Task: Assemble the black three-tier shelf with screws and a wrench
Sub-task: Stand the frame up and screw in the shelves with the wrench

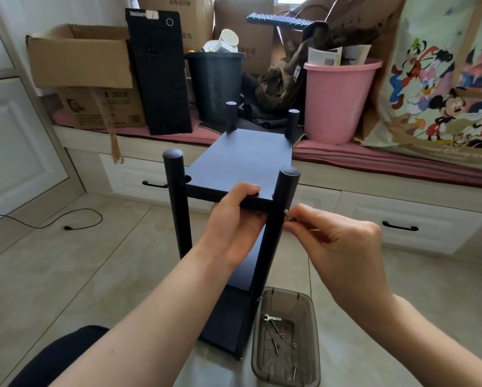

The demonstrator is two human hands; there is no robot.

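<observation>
Nearest to me, a tray (285, 337) sits on the floor (100, 263) just beside the foot of the shelf (242, 163), with spare screws (275, 344) and a small wrench (272, 318) lying loose inside; I judge it is placed there to keep hardware within reach of my right hand. The shelf stands upright on the floor directly ahead. My left hand (234, 222) grips the near edge of the top board (234, 201), thumb above and fingers beneath, evidently to hold it level against the near right post (273, 236). My right hand (337, 233) pinches a small silver piece (286, 213) at the outer side of that post, level with the board; I take it for a screw going into its hole, though it is too small to confirm. The wrench is untouched, so tightening is not yet done at this joint.
</observation>
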